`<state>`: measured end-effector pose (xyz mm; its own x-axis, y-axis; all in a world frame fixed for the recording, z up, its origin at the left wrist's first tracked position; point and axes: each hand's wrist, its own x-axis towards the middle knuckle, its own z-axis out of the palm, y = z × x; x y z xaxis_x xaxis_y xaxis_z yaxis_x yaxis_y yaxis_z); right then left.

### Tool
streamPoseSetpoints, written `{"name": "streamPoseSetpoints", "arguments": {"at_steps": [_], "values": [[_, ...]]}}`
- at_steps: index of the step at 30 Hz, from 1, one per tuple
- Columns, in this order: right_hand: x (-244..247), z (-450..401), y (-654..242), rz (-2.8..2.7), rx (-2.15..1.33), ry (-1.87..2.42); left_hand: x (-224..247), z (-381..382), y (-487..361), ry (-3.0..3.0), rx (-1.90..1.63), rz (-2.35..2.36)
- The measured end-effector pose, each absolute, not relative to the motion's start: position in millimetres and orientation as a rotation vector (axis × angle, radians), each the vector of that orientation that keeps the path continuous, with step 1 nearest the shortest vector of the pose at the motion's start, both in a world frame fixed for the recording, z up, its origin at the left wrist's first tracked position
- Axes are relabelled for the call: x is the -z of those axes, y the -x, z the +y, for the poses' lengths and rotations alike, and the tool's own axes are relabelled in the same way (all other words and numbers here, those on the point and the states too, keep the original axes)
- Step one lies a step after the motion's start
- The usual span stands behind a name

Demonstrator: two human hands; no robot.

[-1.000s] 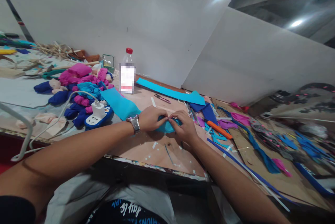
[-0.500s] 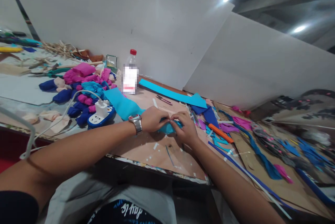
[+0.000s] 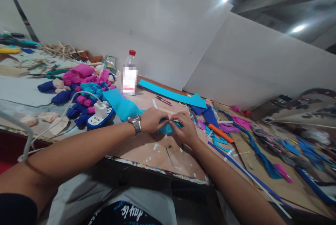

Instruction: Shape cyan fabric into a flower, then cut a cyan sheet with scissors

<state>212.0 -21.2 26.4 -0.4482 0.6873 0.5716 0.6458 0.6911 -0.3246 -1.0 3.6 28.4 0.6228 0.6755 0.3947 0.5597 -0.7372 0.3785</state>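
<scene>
A small piece of light blue material is pinched between my two hands over the middle of the table. My left hand, below a metal wristwatch, grips its left part with closed fingers. My right hand holds its right part, thumb and fingertips pressed together close to the left fingertips. Fingers partly cover the piece. Behind my left wrist lies a wide light blue strip, and a longer blue strip stretches along the back.
A red-capped bottle stands behind the hands. At left are a power socket with a cable and a pile of pink and blue fabric. To the right lie an orange cutter and scraps. Small snips lie behind.
The view has shifted slightly. Both hands remain closed on the blue piece, with only small movements of the fingertips.
</scene>
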Motion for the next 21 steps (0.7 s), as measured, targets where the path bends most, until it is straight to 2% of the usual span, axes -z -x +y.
{"name": "streamPoseSetpoints", "arguments": {"at_steps": [21], "values": [[-22.6,-20.3,-212.4,-2.244,-0.157,0.988,-29.4,3.5,2.6,-2.622,-0.761,0.926]]}}
